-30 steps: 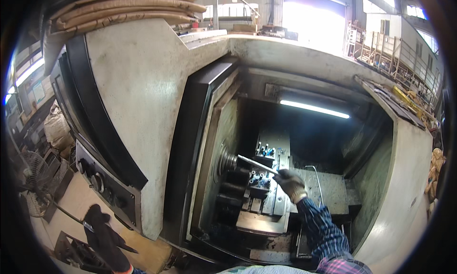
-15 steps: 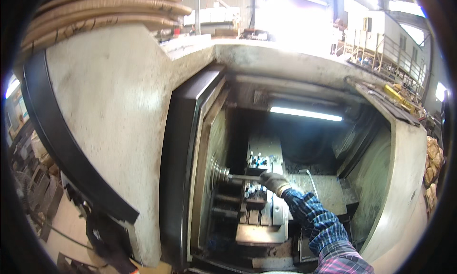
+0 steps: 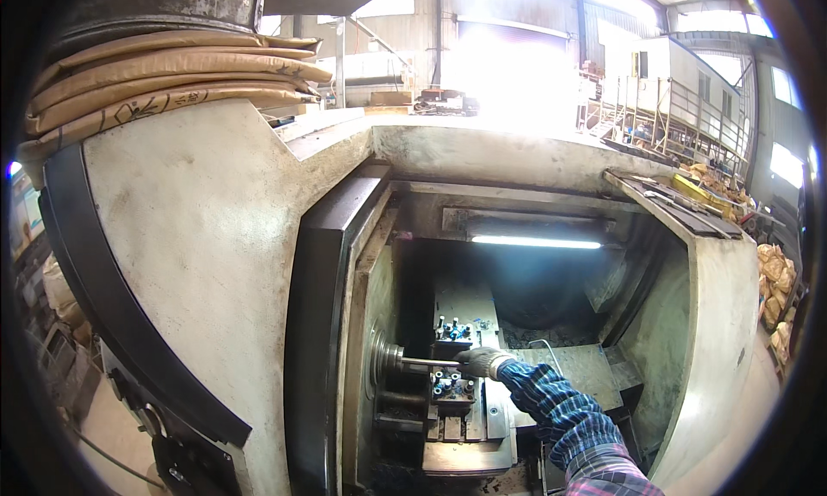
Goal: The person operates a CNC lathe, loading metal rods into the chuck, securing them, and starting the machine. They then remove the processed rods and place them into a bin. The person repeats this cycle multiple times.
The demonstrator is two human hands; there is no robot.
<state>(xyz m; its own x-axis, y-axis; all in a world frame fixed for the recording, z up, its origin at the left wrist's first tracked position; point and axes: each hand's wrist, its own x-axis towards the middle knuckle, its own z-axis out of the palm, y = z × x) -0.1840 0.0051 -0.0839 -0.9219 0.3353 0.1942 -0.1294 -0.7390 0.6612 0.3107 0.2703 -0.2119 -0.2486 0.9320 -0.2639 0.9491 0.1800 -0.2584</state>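
My right hand (image 3: 481, 362), in a grey work glove and a plaid sleeve, reaches into the opening of a lathe. Its fingers are closed round the right end of a slim metal rod (image 3: 428, 362). The rod lies level, and its left end meets the round spindle chuck (image 3: 385, 358). Just beyond and below the hand are two tool holders with bolts, the far one (image 3: 455, 330) and the near one (image 3: 451, 387), on the grooved cross slide (image 3: 465, 455). My left hand is out of sight.
A dark-edged sliding door (image 3: 323, 324) borders the opening on the left. A strip lamp (image 3: 536, 242) glows inside at the back. A bent thin pipe (image 3: 546, 355) rises right of the hand. Stacked brown paper sacks (image 3: 181, 70) lie on the machine top.
The view has tilted upward, so the machine sits lower and more of the hall shows. My right hand stays on the rod at the chuck.
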